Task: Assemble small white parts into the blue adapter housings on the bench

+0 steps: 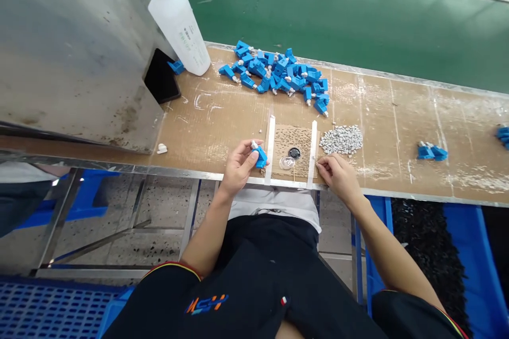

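Note:
My left hand (239, 165) is closed around a blue plastic part (260, 157) with a white tip. Thumb and finger of my right hand (337, 174) are pinched together near the right white strip (312, 148); whatever they hold is too small to make out. Between the hands lies a cardboard square (284, 140) with many small dark marks, flanked by white strips. A small black round dish (295, 153) and a clear round lid (287, 162) rest on it, with a thin stick beside them. Behind my right hand is a pile of small whitish-grey pieces (342, 139).
A heap of blue parts (278, 71) lies at the back of the cardboard-covered bench (377, 116). A white squeeze bottle (181, 29) and a dark flat object (161, 77) stand by a metal box (75, 47) at left. Two blue parts (432, 151) lie right.

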A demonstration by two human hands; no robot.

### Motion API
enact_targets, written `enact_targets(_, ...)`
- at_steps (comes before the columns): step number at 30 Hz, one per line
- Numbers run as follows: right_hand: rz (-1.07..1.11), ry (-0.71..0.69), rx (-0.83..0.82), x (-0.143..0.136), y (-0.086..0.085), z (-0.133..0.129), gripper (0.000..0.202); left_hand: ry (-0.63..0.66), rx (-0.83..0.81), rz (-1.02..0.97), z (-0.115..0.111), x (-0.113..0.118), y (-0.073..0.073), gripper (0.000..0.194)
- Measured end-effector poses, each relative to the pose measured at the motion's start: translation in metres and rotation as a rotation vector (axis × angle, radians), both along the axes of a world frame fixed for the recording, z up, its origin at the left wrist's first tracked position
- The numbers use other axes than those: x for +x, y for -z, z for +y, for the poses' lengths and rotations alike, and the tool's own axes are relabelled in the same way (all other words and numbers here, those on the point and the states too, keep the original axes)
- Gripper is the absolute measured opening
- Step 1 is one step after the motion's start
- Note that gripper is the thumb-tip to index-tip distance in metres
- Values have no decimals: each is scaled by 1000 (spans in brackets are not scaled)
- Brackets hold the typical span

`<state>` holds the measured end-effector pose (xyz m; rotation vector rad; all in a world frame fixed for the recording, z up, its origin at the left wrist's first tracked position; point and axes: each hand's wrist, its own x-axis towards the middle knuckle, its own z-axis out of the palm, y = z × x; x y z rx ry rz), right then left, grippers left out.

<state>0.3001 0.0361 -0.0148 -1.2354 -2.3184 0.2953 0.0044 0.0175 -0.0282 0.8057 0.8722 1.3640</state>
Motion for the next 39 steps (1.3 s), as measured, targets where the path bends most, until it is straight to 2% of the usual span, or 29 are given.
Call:
enact_targets(8, -33, -67, 20, 4, -7, 3, 16, 21, -4, 13, -1, 0, 2, 44)
enact_targets(12, -43, -87, -77, 7, -10, 10, 15, 41, 12, 23, -2, 0, 4, 43)
enact_targets(15, -44, -103, -131, 6, -20, 14, 13, 58, 16, 20, -2, 0, 4, 44)
enact_targets(21, -152, -207, 31, -32, -57, 14, 14, 39, 42, 14, -1, 2, 3, 46)
enact_targets(24, -293, -277, 103, -55, -66, 14, 21, 54, 51, 29, -2, 2, 2, 49)
enact_targets(31, -518, -361, 155, -71, -66, 22, 34, 60, 78, 54, -4, 1, 0, 48)
enact_targets(39, -616, -392, 184, -78, -67, 22, 28, 79, 72, 52, -5, 0, -1, 49)
